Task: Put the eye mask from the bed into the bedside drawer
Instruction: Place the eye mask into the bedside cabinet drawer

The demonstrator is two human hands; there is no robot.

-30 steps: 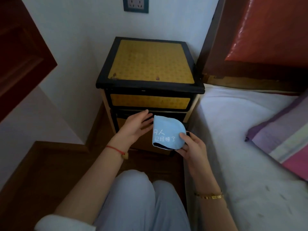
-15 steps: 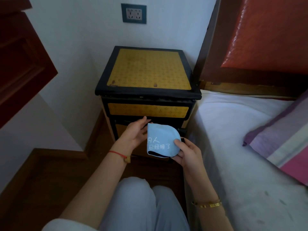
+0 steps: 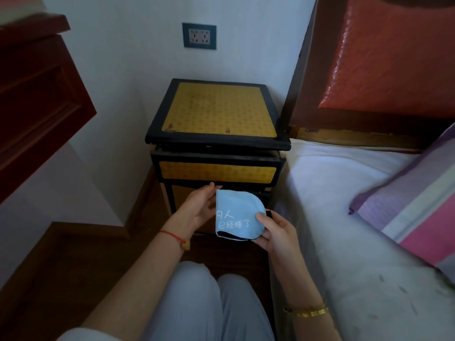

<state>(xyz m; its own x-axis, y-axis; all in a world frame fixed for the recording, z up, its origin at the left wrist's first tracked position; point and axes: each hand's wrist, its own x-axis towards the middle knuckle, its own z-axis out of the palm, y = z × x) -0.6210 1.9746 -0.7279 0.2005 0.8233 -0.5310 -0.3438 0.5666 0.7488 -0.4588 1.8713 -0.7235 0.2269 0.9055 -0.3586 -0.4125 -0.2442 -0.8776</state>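
A folded light blue eye mask (image 3: 235, 212) with white writing and a dark edge is pinched at its right side by my right hand (image 3: 273, 233). It hangs in front of the lower part of the bedside cabinet (image 3: 216, 109), just below the yellow-fronted top drawer (image 3: 216, 172). My left hand (image 3: 198, 209) is open beside the mask's left edge, palm toward it, fingertips up near the bottom edge of the top drawer. Whether that drawer is pulled out a little I cannot tell. The lower drawer is mostly hidden behind the hands and the mask.
The bed (image 3: 344, 193) with a white sheet lies to the right, with a striped pillow (image 3: 416, 207) and a red padded headboard (image 3: 394, 57). A dark red wooden panel (image 3: 37, 94) juts in at the left. My knees (image 3: 206, 296) are below the hands.
The view has tilted up and drawn back, showing more wall. Both hands and the mask sit slightly lower against the cabinet; the right hand's hold on the mask is unchanged.
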